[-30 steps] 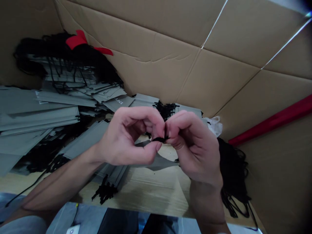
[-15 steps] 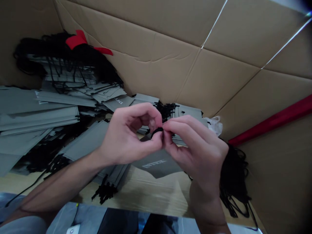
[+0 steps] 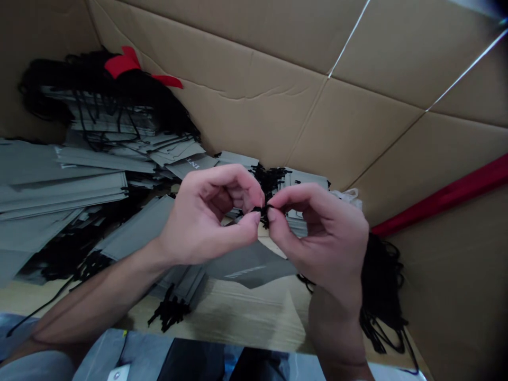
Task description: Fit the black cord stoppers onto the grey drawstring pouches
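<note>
Between my two hands a short piece of black cord [image 3: 263,210] is pinched from both sides. My left hand [image 3: 216,214] grips its left part between thumb and forefinger, the other fingers curled. The right part is in the thumb and forefinger of my right hand [image 3: 319,233]. Just below hangs or lies a grey pouch [image 3: 250,264] with white lettering; whether the cord is joined to it is hidden by the hands. A stack of grey pouches [image 3: 186,286] with black cord ends lies under my left wrist.
Grey pouches [image 3: 63,190] lie heaped at left, with a bundle of black cords [image 3: 159,100] and a red strip [image 3: 123,62] above. More black cords [image 3: 381,286] hang together at right. Cardboard walls [image 3: 246,58] enclose the back and right. A red band [image 3: 444,196] crosses the right wall.
My fingertips have drawn slightly apart, and the black cord now shows stretched between them. The grey pouch below has tilted, so its lettering looks flatter.
</note>
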Demonstrator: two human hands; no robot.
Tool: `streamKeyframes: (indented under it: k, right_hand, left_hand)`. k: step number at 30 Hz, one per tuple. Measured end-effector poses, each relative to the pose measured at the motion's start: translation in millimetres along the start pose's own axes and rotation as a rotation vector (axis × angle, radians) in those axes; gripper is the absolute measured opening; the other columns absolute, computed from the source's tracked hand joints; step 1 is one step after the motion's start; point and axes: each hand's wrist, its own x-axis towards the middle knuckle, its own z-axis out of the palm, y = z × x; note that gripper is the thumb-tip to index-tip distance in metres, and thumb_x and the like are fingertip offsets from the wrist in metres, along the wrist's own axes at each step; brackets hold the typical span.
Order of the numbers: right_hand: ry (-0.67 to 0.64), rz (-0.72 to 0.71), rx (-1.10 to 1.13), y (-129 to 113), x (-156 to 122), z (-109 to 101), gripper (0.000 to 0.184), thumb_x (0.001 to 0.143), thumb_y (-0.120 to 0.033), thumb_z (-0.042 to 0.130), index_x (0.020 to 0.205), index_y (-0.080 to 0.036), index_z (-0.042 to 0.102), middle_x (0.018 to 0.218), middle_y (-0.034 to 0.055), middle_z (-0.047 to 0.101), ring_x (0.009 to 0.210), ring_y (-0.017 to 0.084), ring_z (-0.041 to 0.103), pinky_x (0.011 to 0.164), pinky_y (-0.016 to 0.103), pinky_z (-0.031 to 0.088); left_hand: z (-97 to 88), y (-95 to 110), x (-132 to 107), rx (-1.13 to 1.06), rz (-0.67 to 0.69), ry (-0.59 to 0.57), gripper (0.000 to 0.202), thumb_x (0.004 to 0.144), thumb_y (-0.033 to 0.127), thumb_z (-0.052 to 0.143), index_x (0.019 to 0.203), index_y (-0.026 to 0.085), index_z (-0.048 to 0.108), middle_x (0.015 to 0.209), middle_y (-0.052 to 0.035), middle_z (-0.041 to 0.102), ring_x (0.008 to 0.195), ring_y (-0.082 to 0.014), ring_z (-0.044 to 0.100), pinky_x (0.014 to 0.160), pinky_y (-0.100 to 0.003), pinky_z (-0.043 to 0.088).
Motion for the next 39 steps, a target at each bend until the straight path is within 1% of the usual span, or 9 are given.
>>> streamKeyframes:
  k: [3,6,12,16,20,26,32,37,39]
  right_hand:
    - [-0.029,0.040,0.074,2.5,-0.1,-7.3,0.020,0.095,-0.012,0.078,0.108,-0.026,0.078,0.099,0.0015,0.081,0.086,0.019,0.075,0.076,0.035,0.065]
    - [-0.048,0.012,0.065,4.4,1.1,-9.8,0.016,0.097,-0.013,0.079,0.103,-0.027,0.078,0.095,0.0005,0.080,0.083,0.018,0.073,0.074,0.033,0.064]
    - [-0.056,0.066,-0.007,2.6,2.7,-8.7,0.011,0.101,-0.015,0.072,0.098,-0.025,0.074,0.089,-0.0004,0.075,0.076,0.015,0.068,0.072,0.030,0.061]
    - [-0.055,0.075,0.042,-2.6,-0.7,-6.9,0.019,0.093,-0.008,0.073,0.095,-0.026,0.073,0.090,-0.0006,0.074,0.081,0.016,0.070,0.070,0.029,0.060]
    - [-0.040,0.067,0.082,-4.8,-2.6,-3.3,0.024,0.085,-0.003,0.073,0.092,-0.026,0.073,0.085,-0.0030,0.074,0.077,0.014,0.068,0.068,0.028,0.059]
    - [-0.021,0.088,0.181,-3.2,2.3,1.8,0.023,0.083,-0.004,0.073,0.088,-0.027,0.073,0.080,-0.0033,0.075,0.069,0.014,0.069,0.059,0.028,0.060]
    - [0.002,0.106,0.212,-2.1,3.2,1.3,0.020,0.087,-0.006,0.072,0.089,-0.025,0.071,0.081,-0.0025,0.073,0.066,0.013,0.066,0.057,0.025,0.057]
    - [-0.111,0.100,0.255,7.0,5.3,-13.5,0.004,0.102,-0.022,0.074,0.100,-0.022,0.071,0.090,0.0000,0.070,0.074,0.013,0.066,0.063,0.025,0.055]
    - [-0.198,0.085,0.219,10.6,7.3,-16.5,0.017,0.104,-0.033,0.077,0.094,-0.022,0.069,0.083,-0.0019,0.066,0.071,0.011,0.060,0.062,0.024,0.050]
  left_hand:
    - [-1.4,-1.3,0.7,-0.002,-0.021,-0.026,0.014,0.083,0.013,0.084,0.090,0.021,0.074,0.080,-0.0006,0.074,0.064,-0.0114,0.067,0.057,-0.020,0.058]
    - [-1.7,-1.4,0.6,0.008,-0.035,-0.011,0.015,0.087,0.015,0.084,0.094,0.021,0.073,0.082,-0.0008,0.076,0.062,-0.0123,0.069,0.055,-0.022,0.058]
    - [3.1,-2.2,-3.3,0.105,0.039,0.079,0.023,0.081,0.019,0.093,0.096,0.023,0.077,0.086,-0.0004,0.078,0.074,-0.0145,0.072,0.060,-0.025,0.059]
    - [8.5,-1.9,-9.1,0.215,0.165,0.114,0.025,0.079,0.017,0.090,0.099,0.027,0.077,0.090,-0.0005,0.078,0.080,-0.0179,0.071,0.066,-0.032,0.059]
    - [12.9,-0.4,-12.7,0.267,0.223,0.101,0.023,0.073,0.011,0.081,0.089,0.025,0.074,0.081,0.0013,0.075,0.073,-0.0166,0.068,0.060,-0.033,0.053]
    - [11.9,3.4,-9.8,0.202,0.168,0.100,0.022,0.073,0.006,0.078,0.085,0.024,0.072,0.079,0.0011,0.076,0.069,-0.0156,0.069,0.058,-0.029,0.054]
    - [2.0,5.0,-3.7,0.113,0.073,0.024,0.021,0.078,0.016,0.094,0.088,0.024,0.077,0.080,0.0001,0.077,0.069,-0.0142,0.071,0.059,-0.023,0.059]
    - [-3.7,4.5,-1.6,0.066,0.061,-0.005,0.017,0.083,0.018,0.094,0.089,0.024,0.079,0.081,-0.0005,0.080,0.068,-0.0140,0.073,0.060,-0.022,0.063]
    - [-3.1,3.6,-1.8,0.062,0.073,-0.006,0.018,0.082,0.018,0.095,0.089,0.024,0.079,0.081,-0.0008,0.081,0.069,-0.0147,0.074,0.061,-0.023,0.063]
